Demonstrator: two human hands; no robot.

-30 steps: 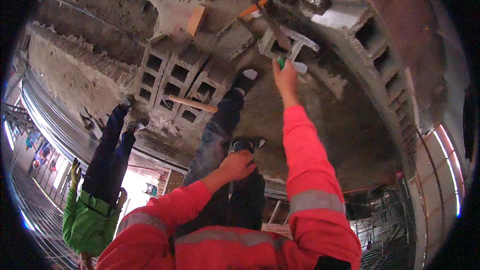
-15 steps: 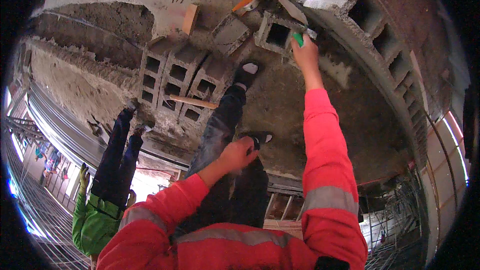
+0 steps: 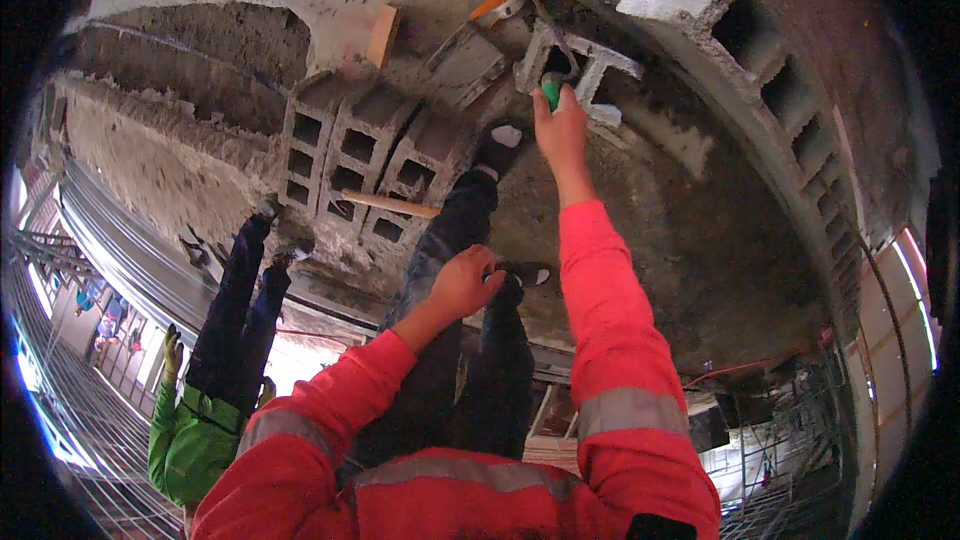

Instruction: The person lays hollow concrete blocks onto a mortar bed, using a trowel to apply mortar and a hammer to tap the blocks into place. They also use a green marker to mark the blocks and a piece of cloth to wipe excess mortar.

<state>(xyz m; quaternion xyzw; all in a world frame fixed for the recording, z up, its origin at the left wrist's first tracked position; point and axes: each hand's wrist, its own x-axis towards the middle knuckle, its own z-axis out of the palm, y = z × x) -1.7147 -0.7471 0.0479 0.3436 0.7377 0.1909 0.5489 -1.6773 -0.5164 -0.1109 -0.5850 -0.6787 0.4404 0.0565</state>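
My right hand [image 3: 560, 120] grips a green-handled tool [image 3: 551, 92] with a long, dull metal blade, held at a hollow concrete block [image 3: 615, 62] on the dirty ground beyond my feet. My left hand [image 3: 468, 282] is lower, in front of my leg, with curled fingers; whether it holds anything is hidden. Left of my forward foot, several hollow blocks [image 3: 359, 140] lie grouped, with a wooden-handled tool [image 3: 390, 205] across them. Behind the worked block lie a solid-looking grey block [image 3: 470, 68] and an orange object [image 3: 497, 0].
A co-worker [image 3: 195, 440] in a green top stands at the lower left. A row of blocks [image 3: 750, 25] curves down the right. Wood offcuts [image 3: 383, 35], a trench [image 3: 180, 50] at upper left, corrugated metal [image 3: 110, 230] and rebar [image 3: 70, 410] are also around.
My right hand with the tool swung right and up, then came back left, now over the block's left part. My left hand has moved slightly up.
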